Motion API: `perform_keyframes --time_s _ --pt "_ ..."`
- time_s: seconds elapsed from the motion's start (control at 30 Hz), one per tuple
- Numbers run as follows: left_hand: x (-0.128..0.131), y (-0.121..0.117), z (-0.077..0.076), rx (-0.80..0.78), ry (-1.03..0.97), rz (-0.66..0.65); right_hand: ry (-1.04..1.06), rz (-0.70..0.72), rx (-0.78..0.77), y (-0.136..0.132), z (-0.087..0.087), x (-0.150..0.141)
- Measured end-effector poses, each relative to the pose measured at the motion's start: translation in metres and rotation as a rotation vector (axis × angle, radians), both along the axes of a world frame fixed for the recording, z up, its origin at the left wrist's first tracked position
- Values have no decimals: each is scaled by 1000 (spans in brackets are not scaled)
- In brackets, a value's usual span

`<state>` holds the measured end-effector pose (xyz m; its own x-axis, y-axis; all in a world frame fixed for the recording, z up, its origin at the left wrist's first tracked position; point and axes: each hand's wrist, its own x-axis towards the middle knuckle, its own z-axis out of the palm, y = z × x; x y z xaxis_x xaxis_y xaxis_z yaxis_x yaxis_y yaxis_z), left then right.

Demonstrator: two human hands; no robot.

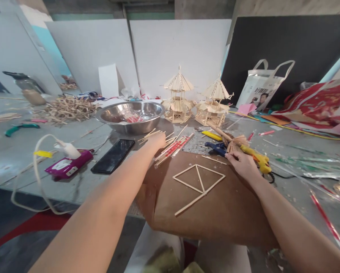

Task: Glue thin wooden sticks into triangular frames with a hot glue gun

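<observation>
My left hand [157, 140] reaches in among a pile of thin wooden sticks [170, 142]; its fingers are hidden behind the back of the hand. Beside it lie sticks in red and clear plastic wrappers [174, 149]. My right hand [241, 162] is closed at the handle end of blue-handled pliers [216, 148], right of the brown board [215, 220]. On that board rests a flat stick frame [199, 178] with a cross strut and one long stick running past its lower corner. A single loose stick [214, 160] lies above the frame.
A yellow hot glue gun [258, 157] and yellow cutter knife [211, 135] lie near the right hand. Behind stand two stick pagodas [179, 98] and a steel bowl [113, 117]. At left are a phone [113, 156], purple power strip [70, 165] and its white cable.
</observation>
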<state>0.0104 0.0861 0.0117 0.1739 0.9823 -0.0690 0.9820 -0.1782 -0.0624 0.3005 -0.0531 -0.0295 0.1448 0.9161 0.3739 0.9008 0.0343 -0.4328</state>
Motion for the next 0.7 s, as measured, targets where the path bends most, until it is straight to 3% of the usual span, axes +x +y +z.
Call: perform_keyframes --time_s 0.2,0.37,0.43,0.57,0.7 --pt "1 -3 6 49 -14 -3 9 6 8 2 -2 3" --pt "1 -26 12 145 -76 -12 28 11 -26 0 -1 0" --pt "4 -39 13 203 -172 -75 24 34 -32 -1 2 -2" --pt "11 -61 10 211 -415 -197 -19 192 -54 -9 6 -13" --pt "17 -73 3 135 -551 -243 -105 467 -40 -23 13 -31"
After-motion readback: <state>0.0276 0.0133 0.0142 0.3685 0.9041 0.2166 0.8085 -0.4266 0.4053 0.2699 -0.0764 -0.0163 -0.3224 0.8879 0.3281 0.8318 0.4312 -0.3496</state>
